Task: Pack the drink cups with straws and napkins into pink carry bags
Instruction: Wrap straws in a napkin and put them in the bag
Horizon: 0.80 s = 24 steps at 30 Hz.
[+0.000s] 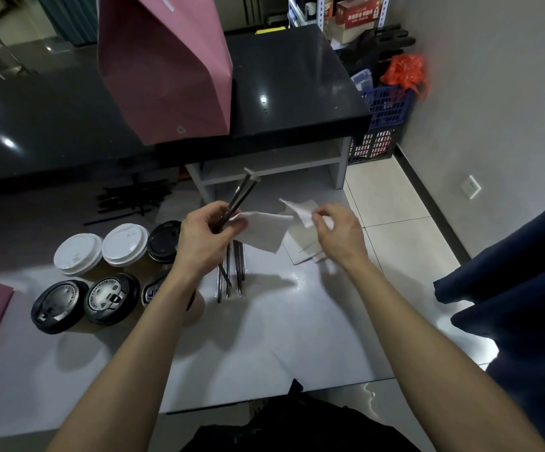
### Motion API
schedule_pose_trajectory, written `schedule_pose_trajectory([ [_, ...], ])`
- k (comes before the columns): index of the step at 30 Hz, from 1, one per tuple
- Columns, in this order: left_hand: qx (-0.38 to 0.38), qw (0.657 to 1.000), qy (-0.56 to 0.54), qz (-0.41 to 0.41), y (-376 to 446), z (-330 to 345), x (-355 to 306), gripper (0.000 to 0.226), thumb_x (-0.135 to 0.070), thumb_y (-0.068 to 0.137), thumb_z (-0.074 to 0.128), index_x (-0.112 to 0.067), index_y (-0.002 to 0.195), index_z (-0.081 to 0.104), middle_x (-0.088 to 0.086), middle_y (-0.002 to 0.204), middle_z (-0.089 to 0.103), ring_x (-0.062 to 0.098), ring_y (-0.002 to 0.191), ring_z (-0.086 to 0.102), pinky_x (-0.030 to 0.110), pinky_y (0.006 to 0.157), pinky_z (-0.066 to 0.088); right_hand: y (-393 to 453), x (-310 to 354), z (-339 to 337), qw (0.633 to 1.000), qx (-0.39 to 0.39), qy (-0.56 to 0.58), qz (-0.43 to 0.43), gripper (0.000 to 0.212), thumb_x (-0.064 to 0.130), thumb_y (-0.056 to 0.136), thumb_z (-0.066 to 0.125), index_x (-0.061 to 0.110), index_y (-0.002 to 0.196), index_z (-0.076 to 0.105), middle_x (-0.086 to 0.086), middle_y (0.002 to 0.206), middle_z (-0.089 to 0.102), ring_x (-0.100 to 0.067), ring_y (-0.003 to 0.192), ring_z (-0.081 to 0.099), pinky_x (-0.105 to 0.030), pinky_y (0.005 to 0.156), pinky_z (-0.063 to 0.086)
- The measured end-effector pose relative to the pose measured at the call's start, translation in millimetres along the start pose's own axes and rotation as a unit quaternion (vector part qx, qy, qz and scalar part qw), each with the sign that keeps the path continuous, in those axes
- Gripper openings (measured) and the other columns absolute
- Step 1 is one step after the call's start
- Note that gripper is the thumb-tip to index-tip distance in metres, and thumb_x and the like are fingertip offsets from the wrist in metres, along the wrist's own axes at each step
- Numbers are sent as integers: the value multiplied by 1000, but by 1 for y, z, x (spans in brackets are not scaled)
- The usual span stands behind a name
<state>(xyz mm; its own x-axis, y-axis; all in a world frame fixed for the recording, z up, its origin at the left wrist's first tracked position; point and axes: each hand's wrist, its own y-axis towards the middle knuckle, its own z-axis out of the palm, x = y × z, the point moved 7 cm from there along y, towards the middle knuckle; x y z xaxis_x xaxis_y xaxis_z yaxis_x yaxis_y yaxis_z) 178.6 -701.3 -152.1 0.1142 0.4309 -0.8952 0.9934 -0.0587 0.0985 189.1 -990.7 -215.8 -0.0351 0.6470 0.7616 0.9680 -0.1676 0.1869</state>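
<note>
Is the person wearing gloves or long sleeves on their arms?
No. The left hand and right hand are bare, with no gloves, rings or watch showing. Both forearms are uncovered as far as the picture shows, so no sleeves are visible.

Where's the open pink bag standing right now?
In the head view, the pink carry bag stands upright on the raised black counter, top centre-left, behind and above the left hand holding wrapped straws.

The person's left hand (204,238) and right hand (338,234) are bare, with no sleeves showing. Their clothes (300,425) look black, maybe.
</note>
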Motion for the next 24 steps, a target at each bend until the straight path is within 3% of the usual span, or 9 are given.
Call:
schedule_pose_trajectory([
  [3, 66, 997, -43, 3, 1, 7, -5, 13, -32, 91, 88, -30, 103, 82, -5, 106, 83, 8, 97, 77, 28, 89, 58, 5, 17, -13, 981, 42, 184, 49, 11, 19, 106, 67, 23, 98, 73, 13, 91, 72, 4, 81, 62, -17, 80, 47],
  [6, 63, 993, -103, 4, 5, 10, -11, 16, -30, 88, 92, -29, 101, 83, -10, 127, 77, 12, 104, 79, 22, 90, 59, 1, 43, -9, 944, 120, 300, 59, 13, 13, 108, 67, 16, 98, 74, 5, 89, 72, -8, 84, 63, -27, 85, 54],
  [10, 22, 990, -139, -20, 8, 12, -12, 19, -33, 83, 91, -27, 99, 83, -14, 94, 80, -2, 77, 70, 12, 70, 50, -9, 65, -2, 913, 169, 365, 63, 20, 13, 111, 61, 13, 95, 73, 4, 83, 70, -13, 79, 63, -35, 83, 57],
  [14, -26, 988, -146, -32, 6, 3, -6, 9, -25, 90, 88, -27, 98, 82, -19, 72, 70, -5, 58, 59, 8, 56, 43, -20, 71, 4, 881, 182, 427, 90, 41, 48, 108, 62, 10, 116, 75, -13, 107, 81, -25, 97, 77, -41, 90, 64],
  [15, -33, 987, -152, -33, 5, 0, -6, 8, -23, 91, 88, -28, 95, 82, -19, 70, 69, -4, 56, 59, 8, 55, 43, -23, 73, 6, 886, 193, 415, 78, 46, 51, 100, 71, 11, 122, 74, -14, 112, 81, -25, 104, 77, -41, 93, 64],
  [17, -40, 986, -158, -42, 2, -2, -6, 9, -20, 92, 86, -28, 92, 81, -19, 67, 67, -4, 54, 58, 8, 53, 43, -27, 76, 14, 899, 213, 379, 52, 41, 35, 91, 86, 15, 125, 72, -9, 113, 83, -23, 108, 79, -36, 94, 63],
  [19, -45, 985, -160, -54, 0, -6, -6, 10, -19, 93, 85, -24, 91, 78, -19, 65, 65, -4, 52, 56, 9, 51, 42, -28, 76, 22, 904, 205, 371, 56, 28, 14, 93, 86, 18, 118, 74, -5, 108, 84, -19, 103, 80, -31, 90, 62],
  [21, -49, 982, -170, -63, -2, -10, -5, 12, -19, 93, 86, -25, 90, 77, -18, 66, 66, -3, 53, 56, 10, 50, 41, -27, 77, 26, 908, 178, 375, 63, 17, 8, 97, 81, 16, 110, 77, -2, 102, 84, -16, 96, 80, -28, 86, 61],
  [24, -71, 985, -132, -85, -4, -19, -5, 27, -39, 90, 90, -31, 111, 74, -12, 100, 77, -1, 75, 67, 13, 61, 49, -24, 79, 21, 933, 130, 330, 50, 3, 13, 99, 79, 15, 101, 79, -1, 93, 84, -12, 85, 78, -27, 80, 60],
])
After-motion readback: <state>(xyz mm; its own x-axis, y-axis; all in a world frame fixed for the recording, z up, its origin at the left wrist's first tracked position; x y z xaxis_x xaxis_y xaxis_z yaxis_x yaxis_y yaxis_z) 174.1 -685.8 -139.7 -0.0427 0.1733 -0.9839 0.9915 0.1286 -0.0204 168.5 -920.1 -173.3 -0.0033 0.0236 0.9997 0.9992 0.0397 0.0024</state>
